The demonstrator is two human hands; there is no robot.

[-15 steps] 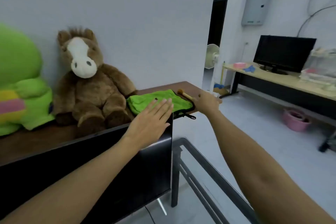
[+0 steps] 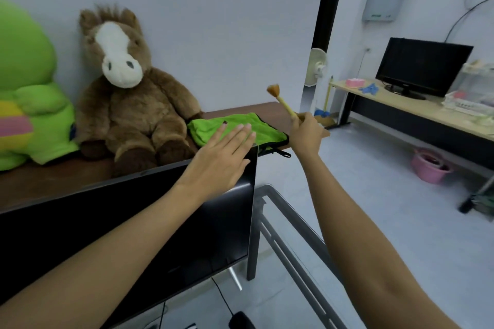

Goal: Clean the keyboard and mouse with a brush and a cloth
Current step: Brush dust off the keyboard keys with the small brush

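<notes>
Left hand (image 2: 222,157) reaches flat over the monitor's (image 2: 160,222) top edge, fingers straight, tips above the green cloth (image 2: 213,128) on the brown shelf (image 2: 53,181). Right hand (image 2: 307,133) grips the brush (image 2: 280,100), bristles up. Plush horse (image 2: 128,93) left of the cloth.

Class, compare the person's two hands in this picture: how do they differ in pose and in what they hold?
The left hand is flat with straight fingers, holding nothing, reaching over the green cloth; the right hand is curled round the brush. The left lies palm down; the right is raised, brush pointing up. Both are bare and stretched forward.
</notes>
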